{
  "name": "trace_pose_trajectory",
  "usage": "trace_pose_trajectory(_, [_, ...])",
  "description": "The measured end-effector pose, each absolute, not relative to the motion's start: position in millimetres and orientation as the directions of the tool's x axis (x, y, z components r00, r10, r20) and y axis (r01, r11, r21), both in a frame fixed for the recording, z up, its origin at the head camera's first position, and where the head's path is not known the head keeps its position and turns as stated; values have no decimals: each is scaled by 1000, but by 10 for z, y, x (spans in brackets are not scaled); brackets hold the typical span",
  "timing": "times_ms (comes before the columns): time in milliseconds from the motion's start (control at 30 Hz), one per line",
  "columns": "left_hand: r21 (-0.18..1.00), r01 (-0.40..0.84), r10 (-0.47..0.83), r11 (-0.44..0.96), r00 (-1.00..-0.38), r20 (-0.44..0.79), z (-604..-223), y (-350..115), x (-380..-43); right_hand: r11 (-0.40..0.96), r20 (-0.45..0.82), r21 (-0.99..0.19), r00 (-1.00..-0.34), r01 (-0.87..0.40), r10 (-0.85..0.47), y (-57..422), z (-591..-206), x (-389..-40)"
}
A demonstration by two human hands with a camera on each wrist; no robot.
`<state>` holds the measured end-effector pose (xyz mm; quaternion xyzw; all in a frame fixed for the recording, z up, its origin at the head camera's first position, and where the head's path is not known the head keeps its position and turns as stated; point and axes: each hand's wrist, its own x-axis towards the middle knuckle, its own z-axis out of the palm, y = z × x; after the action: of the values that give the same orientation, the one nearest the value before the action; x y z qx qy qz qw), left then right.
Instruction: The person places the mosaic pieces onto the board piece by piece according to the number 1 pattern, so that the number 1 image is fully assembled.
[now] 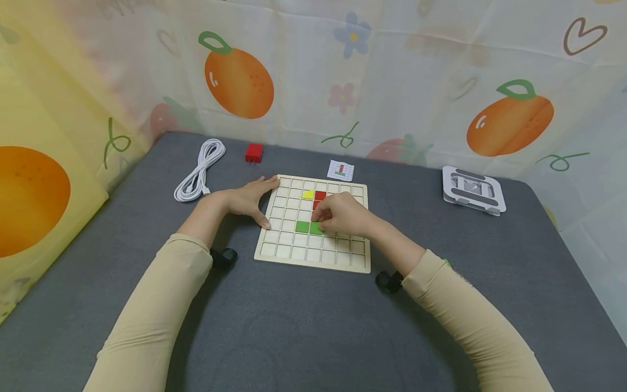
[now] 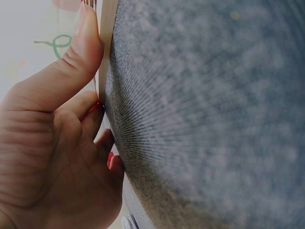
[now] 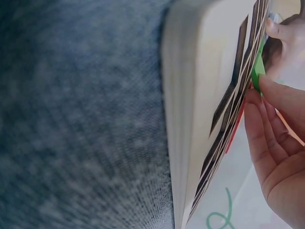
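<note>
A wooden grid board (image 1: 283, 251) lies flat on the dark table. My left hand (image 1: 242, 200) rests along the board's left side, its thumb on the edge (image 2: 88, 43) and its fingers spread toward the far corner. Over the middle of the board, my right hand (image 1: 346, 214) pinches a green square tile (image 3: 258, 71) between thumb and fingers; the tile looks tilted in the right wrist view. Just left of it, another green tile (image 1: 302, 227) sits in the grid. Red tiles (image 1: 320, 195) are in the grid beyond my right fingers, with a yellow tile (image 1: 307, 194) beside them.
Behind the board lies a small card (image 1: 340, 170) with a red and green pattern on a grid. A coiled white cable (image 1: 198, 171) and a red plug adapter (image 1: 253, 153) are at the back left. A folded white-and-grey stand (image 1: 473, 190) lies at the right.
</note>
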<state>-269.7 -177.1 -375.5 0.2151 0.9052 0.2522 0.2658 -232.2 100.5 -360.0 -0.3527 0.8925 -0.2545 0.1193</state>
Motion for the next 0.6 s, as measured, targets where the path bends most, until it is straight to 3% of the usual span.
trace_pose_trajectory(600, [569, 259, 525, 780, -766, -371, -3745, -1767, -2688, 621, -45, -520, -707, -586, -705, 1004, -3611, -2329])
